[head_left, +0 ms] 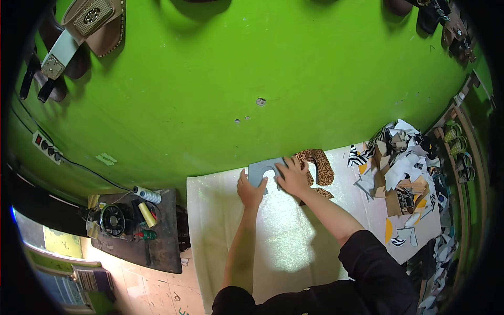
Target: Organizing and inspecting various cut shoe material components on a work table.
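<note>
Grey template (pixel 261 170) lies flat at the worktop's (pixel 231 236) far edge, beside leopard-print pieces (pixel 318 164). Left hand (pixel 250 190) presses its near side, grip spread; right hand (pixel 292 176) pins its right end, fingers splayed. Any marking or cutting seems undone; what lies beneath is hidden.

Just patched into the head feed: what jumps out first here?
The bright green wall fills the upper picture, with sandals hanging at its top left. Below it, on a pale shiny table, the left hand and right hand both press on a grey arch-shaped pattern piece, beside leopard-print pieces. A heap of patterned scraps lies at the table's right end.
</note>
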`<state>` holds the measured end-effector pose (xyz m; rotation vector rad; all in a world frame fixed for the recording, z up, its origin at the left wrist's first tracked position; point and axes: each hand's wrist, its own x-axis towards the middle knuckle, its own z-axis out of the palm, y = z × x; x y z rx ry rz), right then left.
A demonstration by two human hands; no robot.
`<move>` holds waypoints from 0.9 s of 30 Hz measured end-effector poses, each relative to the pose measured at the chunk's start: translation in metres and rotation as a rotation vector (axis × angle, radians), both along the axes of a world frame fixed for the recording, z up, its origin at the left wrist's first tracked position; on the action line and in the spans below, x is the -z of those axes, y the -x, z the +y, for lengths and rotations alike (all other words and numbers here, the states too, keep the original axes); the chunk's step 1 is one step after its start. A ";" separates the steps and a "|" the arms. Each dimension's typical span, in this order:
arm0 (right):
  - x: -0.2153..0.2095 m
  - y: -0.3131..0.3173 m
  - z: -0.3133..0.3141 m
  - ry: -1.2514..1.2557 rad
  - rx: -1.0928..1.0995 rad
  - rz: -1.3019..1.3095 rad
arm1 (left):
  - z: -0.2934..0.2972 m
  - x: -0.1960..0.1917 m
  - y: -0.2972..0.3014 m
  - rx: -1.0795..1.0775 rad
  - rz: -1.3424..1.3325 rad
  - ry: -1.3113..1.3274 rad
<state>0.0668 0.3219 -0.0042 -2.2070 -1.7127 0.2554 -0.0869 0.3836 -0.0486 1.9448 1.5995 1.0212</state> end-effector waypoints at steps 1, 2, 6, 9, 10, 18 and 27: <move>-0.005 -0.001 -0.006 0.076 -0.077 -0.030 | -0.005 -0.004 -0.007 0.070 0.035 0.066; -0.005 0.000 -0.010 0.067 -0.055 -0.033 | -0.007 -0.002 -0.010 0.092 0.032 0.056; 0.001 0.032 -0.009 -0.002 -0.104 -0.028 | 0.006 0.030 0.013 0.242 0.196 0.014; -0.016 0.031 -0.033 -0.002 -0.100 0.103 | -0.016 -0.006 0.003 0.064 0.273 0.199; -0.018 0.032 -0.043 -0.041 -0.103 0.126 | -0.023 -0.010 0.002 0.073 0.281 0.194; -0.036 0.022 -0.143 -0.077 0.043 0.311 | -0.149 -0.037 -0.014 0.046 0.013 0.192; -0.072 -0.050 -0.246 -0.280 0.321 0.204 | -0.244 -0.059 -0.043 0.224 0.084 0.114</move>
